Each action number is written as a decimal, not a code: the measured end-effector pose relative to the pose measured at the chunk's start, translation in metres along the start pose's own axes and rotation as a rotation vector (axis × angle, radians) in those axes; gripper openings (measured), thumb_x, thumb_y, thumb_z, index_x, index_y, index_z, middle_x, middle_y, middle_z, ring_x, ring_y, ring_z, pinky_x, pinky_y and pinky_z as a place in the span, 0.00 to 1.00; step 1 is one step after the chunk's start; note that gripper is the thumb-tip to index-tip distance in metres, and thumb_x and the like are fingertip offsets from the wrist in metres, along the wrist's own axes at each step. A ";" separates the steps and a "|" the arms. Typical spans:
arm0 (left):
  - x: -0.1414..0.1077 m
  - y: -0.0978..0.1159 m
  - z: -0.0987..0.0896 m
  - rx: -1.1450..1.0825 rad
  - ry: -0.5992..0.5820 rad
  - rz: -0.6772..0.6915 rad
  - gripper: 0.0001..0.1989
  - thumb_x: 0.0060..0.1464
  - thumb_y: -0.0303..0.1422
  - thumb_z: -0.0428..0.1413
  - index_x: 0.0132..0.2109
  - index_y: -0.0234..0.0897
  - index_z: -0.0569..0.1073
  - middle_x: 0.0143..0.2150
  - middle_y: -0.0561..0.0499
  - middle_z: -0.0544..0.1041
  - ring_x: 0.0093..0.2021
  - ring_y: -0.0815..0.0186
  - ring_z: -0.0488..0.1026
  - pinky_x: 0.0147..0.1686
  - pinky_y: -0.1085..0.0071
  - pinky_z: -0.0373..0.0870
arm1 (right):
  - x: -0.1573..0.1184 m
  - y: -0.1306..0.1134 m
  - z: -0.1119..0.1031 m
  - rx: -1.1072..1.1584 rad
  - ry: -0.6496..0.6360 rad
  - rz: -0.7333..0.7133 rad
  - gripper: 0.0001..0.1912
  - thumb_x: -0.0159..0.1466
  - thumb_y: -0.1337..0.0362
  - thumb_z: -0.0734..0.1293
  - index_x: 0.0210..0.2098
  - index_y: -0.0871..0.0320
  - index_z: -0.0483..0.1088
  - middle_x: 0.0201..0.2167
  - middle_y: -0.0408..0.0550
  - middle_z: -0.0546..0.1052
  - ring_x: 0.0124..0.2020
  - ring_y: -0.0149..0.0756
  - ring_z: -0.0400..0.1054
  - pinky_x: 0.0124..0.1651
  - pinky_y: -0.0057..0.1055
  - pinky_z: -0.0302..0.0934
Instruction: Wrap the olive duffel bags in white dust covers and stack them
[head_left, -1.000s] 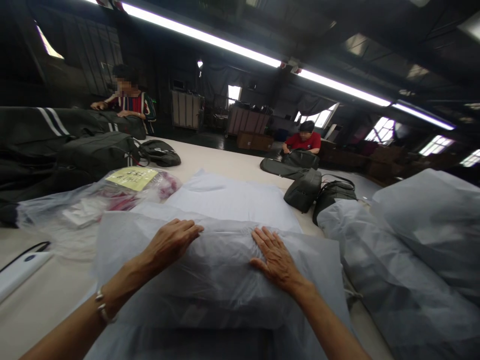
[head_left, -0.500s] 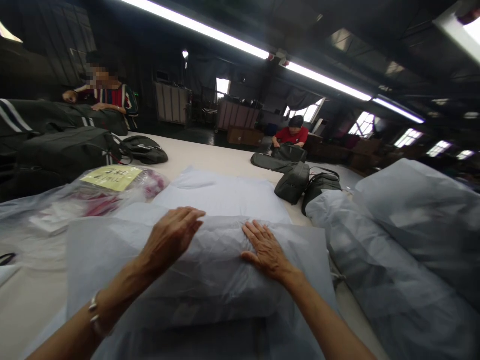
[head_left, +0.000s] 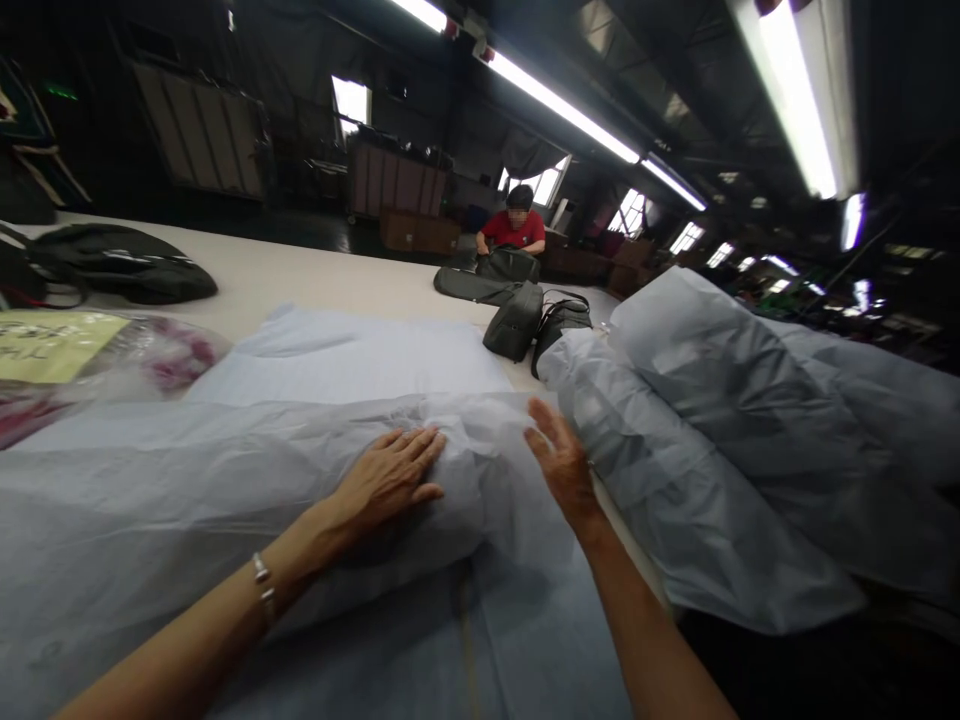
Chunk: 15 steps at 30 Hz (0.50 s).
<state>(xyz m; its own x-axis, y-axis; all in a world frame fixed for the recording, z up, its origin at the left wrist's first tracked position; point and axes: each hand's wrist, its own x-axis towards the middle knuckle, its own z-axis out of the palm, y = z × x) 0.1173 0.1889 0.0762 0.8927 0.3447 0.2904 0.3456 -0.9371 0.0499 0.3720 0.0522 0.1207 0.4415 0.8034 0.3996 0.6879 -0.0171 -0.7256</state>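
A translucent whitish plastic bag [head_left: 225,500] lies across the table in front of me, with something dark and bulky showing faintly through it. My left hand [head_left: 394,475] rests flat on the bag's crumpled top, fingers stretched out. At the bag's right end is my right hand [head_left: 561,455], its fingers apart and slightly curved, with nothing in them; whether it touches the plastic I cannot tell. Beyond the bag spreads a flat pale sheet [head_left: 360,355]. What exactly is inside the bag is hidden by the cloudy plastic.
Several filled grey-white bags [head_left: 720,420] are heaped on the right. Dark backpacks [head_left: 517,320] stand farther back, near a person in a red shirt [head_left: 517,228]. On the left lie a clear bag with a yellow label [head_left: 60,345] and a dark bag [head_left: 124,262].
My view has swung to the right. My left hand has come down flat onto the plastic, while my right hand has lifted and shifted toward the bag's right end.
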 end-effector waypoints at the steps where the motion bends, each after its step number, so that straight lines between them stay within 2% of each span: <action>1: 0.002 -0.001 -0.001 0.001 0.006 0.007 0.30 0.65 0.51 0.43 0.66 0.39 0.60 0.66 0.40 0.64 0.61 0.53 0.65 0.57 0.58 0.59 | -0.018 0.019 -0.018 -0.058 0.112 0.082 0.33 0.64 0.49 0.64 0.64 0.55 0.59 0.63 0.54 0.66 0.63 0.44 0.61 0.65 0.46 0.55; 2: 0.004 -0.001 -0.003 0.001 0.009 0.016 0.27 0.66 0.50 0.44 0.65 0.40 0.61 0.64 0.41 0.67 0.59 0.53 0.67 0.54 0.59 0.61 | -0.037 0.041 -0.033 -0.117 0.166 0.171 0.37 0.60 0.46 0.67 0.63 0.57 0.60 0.64 0.57 0.65 0.65 0.48 0.58 0.66 0.49 0.53; 4: 0.008 -0.002 -0.006 -0.002 0.017 0.029 0.23 0.67 0.45 0.46 0.63 0.41 0.64 0.62 0.43 0.70 0.56 0.54 0.69 0.51 0.60 0.63 | -0.072 0.084 -0.054 -0.133 0.153 0.361 0.44 0.56 0.42 0.68 0.64 0.62 0.58 0.63 0.63 0.65 0.64 0.54 0.60 0.62 0.52 0.58; 6: 0.009 -0.003 -0.009 -0.007 0.031 0.025 0.20 0.66 0.42 0.48 0.61 0.42 0.65 0.60 0.45 0.71 0.56 0.55 0.70 0.52 0.60 0.62 | -0.098 0.114 -0.060 -0.022 0.047 0.431 0.42 0.57 0.40 0.66 0.61 0.62 0.63 0.57 0.63 0.72 0.58 0.54 0.67 0.54 0.52 0.66; 7: 0.009 -0.003 -0.010 -0.008 0.041 0.019 0.19 0.66 0.41 0.48 0.61 0.42 0.66 0.60 0.45 0.71 0.57 0.55 0.69 0.54 0.59 0.61 | -0.106 0.122 -0.058 0.046 -0.022 0.440 0.39 0.58 0.40 0.65 0.58 0.61 0.66 0.53 0.62 0.75 0.54 0.53 0.70 0.52 0.51 0.68; 9: 0.008 -0.003 -0.010 0.003 0.059 0.008 0.19 0.66 0.40 0.49 0.61 0.42 0.67 0.63 0.45 0.68 0.62 0.54 0.64 0.60 0.56 0.57 | -0.113 0.123 -0.048 0.181 -0.136 0.455 0.33 0.59 0.41 0.65 0.52 0.60 0.71 0.46 0.57 0.79 0.48 0.49 0.74 0.48 0.47 0.69; 10: 0.008 -0.003 -0.010 0.012 0.061 0.004 0.19 0.66 0.40 0.49 0.60 0.42 0.67 0.64 0.45 0.66 0.64 0.53 0.60 0.62 0.55 0.54 | -0.112 0.119 -0.042 0.233 -0.151 0.472 0.31 0.58 0.41 0.66 0.48 0.60 0.73 0.42 0.55 0.80 0.44 0.48 0.75 0.47 0.45 0.70; 12: 0.008 -0.003 -0.008 0.025 0.042 -0.004 0.19 0.65 0.40 0.50 0.60 0.43 0.67 0.67 0.44 0.63 0.67 0.51 0.56 0.65 0.51 0.49 | -0.104 0.109 -0.035 0.297 -0.100 0.515 0.29 0.56 0.41 0.67 0.41 0.61 0.75 0.34 0.51 0.80 0.36 0.44 0.75 0.42 0.40 0.70; 15: 0.009 -0.005 -0.004 0.018 -0.006 -0.011 0.21 0.65 0.40 0.50 0.62 0.42 0.66 0.68 0.43 0.61 0.68 0.51 0.56 0.65 0.49 0.49 | -0.083 0.103 -0.036 0.296 0.041 0.525 0.30 0.53 0.38 0.67 0.34 0.61 0.74 0.24 0.45 0.76 0.27 0.36 0.69 0.33 0.33 0.66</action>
<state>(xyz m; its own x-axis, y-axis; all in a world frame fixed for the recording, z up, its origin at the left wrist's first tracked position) 0.1220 0.1965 0.0824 0.8904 0.3553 0.2846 0.3604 -0.9321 0.0360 0.4269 -0.0379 0.0323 0.7049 0.7084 -0.0371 0.1851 -0.2342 -0.9544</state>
